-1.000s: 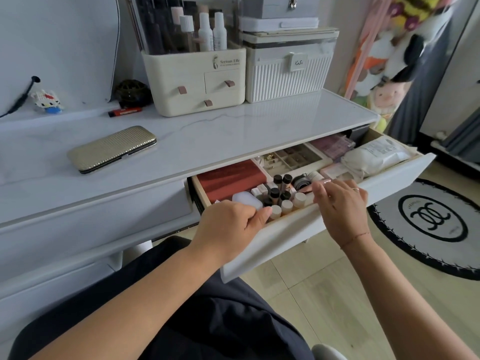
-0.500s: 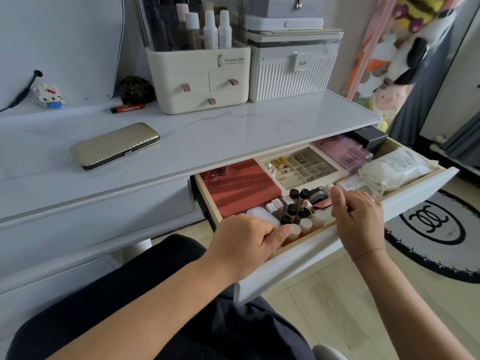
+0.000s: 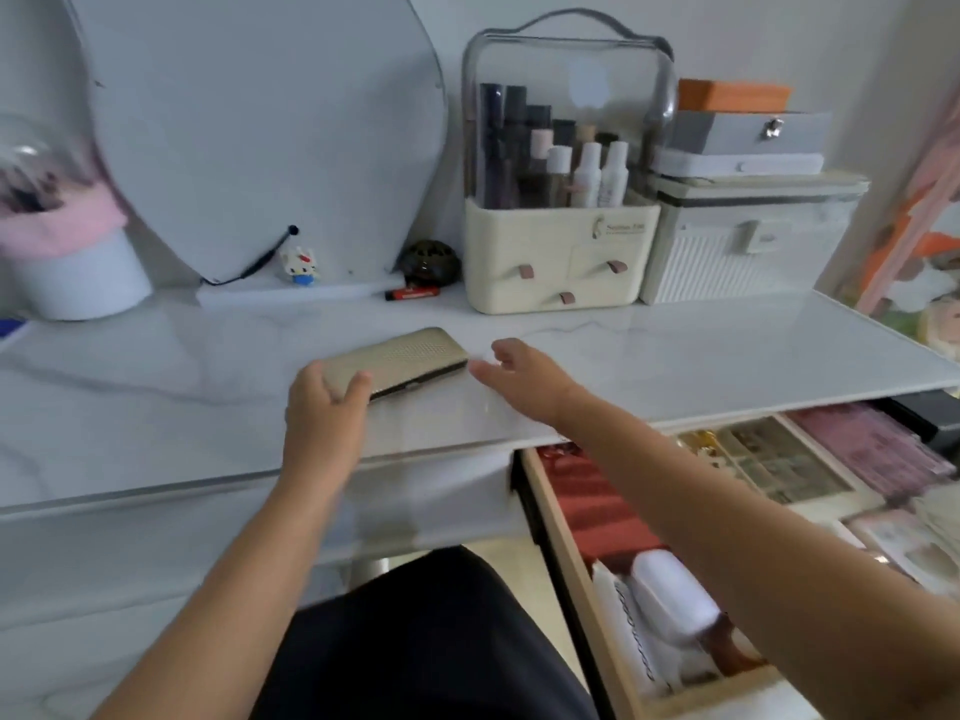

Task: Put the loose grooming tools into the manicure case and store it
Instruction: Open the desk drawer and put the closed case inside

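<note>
1. Gold and closed, the case (image 3: 400, 356) lies flat and slanted on the desk (image 3: 701, 356). The left hand (image 3: 322, 402) grips its near-left end, thumb on the front edge and fingers over the far side. We judge this a hold for lifting.
2. The right hand (image 3: 519, 371) is empty with its fingers spread, just beside the case's right end. Blur keeps us from telling whether it touches. We read it as poised to take that end so the long case lifts level.
3. The hands are apart, one at each end of the case.
4. With the case closed, we judge the tools packed and only the storing left.
5. To our right the drawer (image 3: 566, 553) stands pulled out under the desk edge. A red box (image 3: 587, 491) sits near its left wall and a compartment tray (image 3: 769, 459) beside that. We think it is open to receive the case, though free room inside is hard to make out.
6. Farther back an organiser (image 3: 556, 262) stands by the wall, well apart from both hands.
</note>
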